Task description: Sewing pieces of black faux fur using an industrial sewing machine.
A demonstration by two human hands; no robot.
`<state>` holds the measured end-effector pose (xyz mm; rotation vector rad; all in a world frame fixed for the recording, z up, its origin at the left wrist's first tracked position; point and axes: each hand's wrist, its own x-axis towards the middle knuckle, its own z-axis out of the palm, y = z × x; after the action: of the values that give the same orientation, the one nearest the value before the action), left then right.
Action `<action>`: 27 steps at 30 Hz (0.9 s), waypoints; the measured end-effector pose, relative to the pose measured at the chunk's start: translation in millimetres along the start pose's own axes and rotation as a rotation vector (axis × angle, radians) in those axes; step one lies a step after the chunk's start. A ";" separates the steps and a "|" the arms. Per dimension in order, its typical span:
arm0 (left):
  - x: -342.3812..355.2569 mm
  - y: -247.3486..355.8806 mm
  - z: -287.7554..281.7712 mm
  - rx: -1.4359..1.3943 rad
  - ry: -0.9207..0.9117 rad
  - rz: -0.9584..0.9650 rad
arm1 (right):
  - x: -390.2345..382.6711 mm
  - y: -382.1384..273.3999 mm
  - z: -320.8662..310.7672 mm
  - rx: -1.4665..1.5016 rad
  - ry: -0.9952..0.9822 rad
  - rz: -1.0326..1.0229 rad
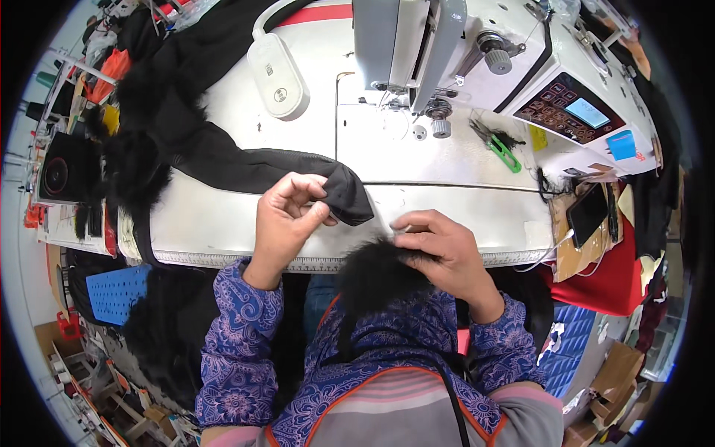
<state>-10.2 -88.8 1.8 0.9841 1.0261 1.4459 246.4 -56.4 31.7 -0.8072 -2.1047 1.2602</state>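
Observation:
My left hand point(283, 220) pinches the folded end of a long black fabric strip point(246, 170), which runs back to the upper left across the sewing table. Fluffy black fur trim point(138, 167) lies along part of that black material. In my right hand point(447, 253) is a black fur piece point(380, 277), hanging over the table's front edge in front of my apron. The fingers of that hand are closed on its upper edge, and their tips are partly hidden. A small gap separates the fabric end from the fur piece.
Beyond my hands stands a sewing machine point(406, 52) with a control panel point(570, 108) at right. Green-handled snips point(506, 155) lie beside its needle area. A white oblong device point(277, 78) rests at upper left, a phone point(588, 214) at right. A ruler strip point(320, 264) edges the table.

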 end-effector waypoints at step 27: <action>-33.1 4.2 4.2 -0.462 0.163 -0.254 | 46.6 -1.9 59.6 -0.042 0.282 0.025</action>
<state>-4.0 -121.7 5.5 0.3948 0.8411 1.4738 172.4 -57.1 16.1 -0.9715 -1.9047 1.0489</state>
